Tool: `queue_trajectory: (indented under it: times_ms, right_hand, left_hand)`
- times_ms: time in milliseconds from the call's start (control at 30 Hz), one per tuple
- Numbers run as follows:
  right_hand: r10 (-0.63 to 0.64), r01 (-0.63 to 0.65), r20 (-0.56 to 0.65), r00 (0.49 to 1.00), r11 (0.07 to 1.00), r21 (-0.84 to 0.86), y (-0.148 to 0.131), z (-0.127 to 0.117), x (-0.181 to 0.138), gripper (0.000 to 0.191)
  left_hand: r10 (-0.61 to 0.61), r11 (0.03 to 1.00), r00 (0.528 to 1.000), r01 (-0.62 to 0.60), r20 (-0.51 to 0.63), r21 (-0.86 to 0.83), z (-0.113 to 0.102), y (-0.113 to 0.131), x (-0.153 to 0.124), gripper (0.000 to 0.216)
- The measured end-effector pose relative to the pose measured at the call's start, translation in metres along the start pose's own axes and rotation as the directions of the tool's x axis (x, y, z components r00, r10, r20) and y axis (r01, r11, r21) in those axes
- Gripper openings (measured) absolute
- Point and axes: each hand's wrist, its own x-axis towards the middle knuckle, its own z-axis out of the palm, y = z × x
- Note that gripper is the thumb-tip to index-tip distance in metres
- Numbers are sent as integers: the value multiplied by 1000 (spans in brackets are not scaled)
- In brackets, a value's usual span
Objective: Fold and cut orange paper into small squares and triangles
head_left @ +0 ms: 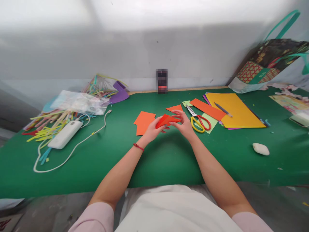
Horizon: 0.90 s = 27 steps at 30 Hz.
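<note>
Between my two hands is a folded piece of orange paper (166, 120), raised a little over the green table. My left hand (152, 130) grips its left end, thumb on top. My right hand (183, 123) pinches the right end with fingertips. Orange paper squares (144, 120) lie just beyond my left hand, and an orange paper triangle (175, 108) lies behind the right one. Close to my right hand, scissors (196, 119) with yellow and red handles rest partly on light green paper (210, 121). An orange strip (207, 109) reaches toward a yellow stack of paper (238, 111).
A white power bank (65, 134) with a looping white cable (72, 153) lies left, before a heap of paper strips (45, 124) and a plastic bag (82, 101). A pen (222, 109) rests on the yellow paper. Right are a white rounded case (261, 149) and a patterned bag (258, 69).
</note>
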Motion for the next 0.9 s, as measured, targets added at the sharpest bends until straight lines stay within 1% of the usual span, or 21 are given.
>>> queue_trajectory:
  times_ms: [67,100,167,233,300,367,467,567,667,767,833,900]
  right_hand:
    - [12,-11,-26,1000,999,39,3,-1,2,69]
    - [29,-27,-29,999,998,64,5,-1,2,76]
    - [80,-77,-18,997,988,131,8,0,2,81]
    - [130,-131,17,991,972,195,9,3,1,74]
    - [168,-174,46,985,957,231,8,6,0,60]
    - [195,-204,62,979,949,242,7,8,-2,50]
    - [205,-216,72,976,947,237,4,9,-3,48]
    - [178,-200,112,978,953,228,1,7,-3,51]
    - [159,-205,178,971,938,279,-4,5,-4,53]
    - [198,-263,221,955,909,323,-5,6,-4,56]
    - [248,-298,186,951,898,323,-2,7,-4,56]
    - [313,-330,105,944,885,328,2,7,-4,52]
  left_hand:
    - [4,1000,1000,-4,-26,-21,1,3,-1,53]
    - [8,1000,999,-9,-37,-29,0,5,-1,54]
    - [20,999,999,-22,-43,-48,0,7,-1,56]
    - [35,997,999,-38,-35,-68,-1,8,-1,58]
    - [46,996,999,-48,-28,-79,0,8,-2,61]
    - [47,996,999,-49,-27,-77,1,8,-2,64]
    - [50,997,998,-52,-35,-59,3,7,-2,68]
    - [64,997,995,-67,-72,-32,5,5,0,67]
    - [72,997,987,-66,-141,47,6,3,2,62]
    - [149,969,966,-101,-212,224,4,1,2,64]
    - [215,932,953,-135,-215,336,4,0,0,66]
    - [217,904,961,-130,-175,408,4,-2,-2,70]
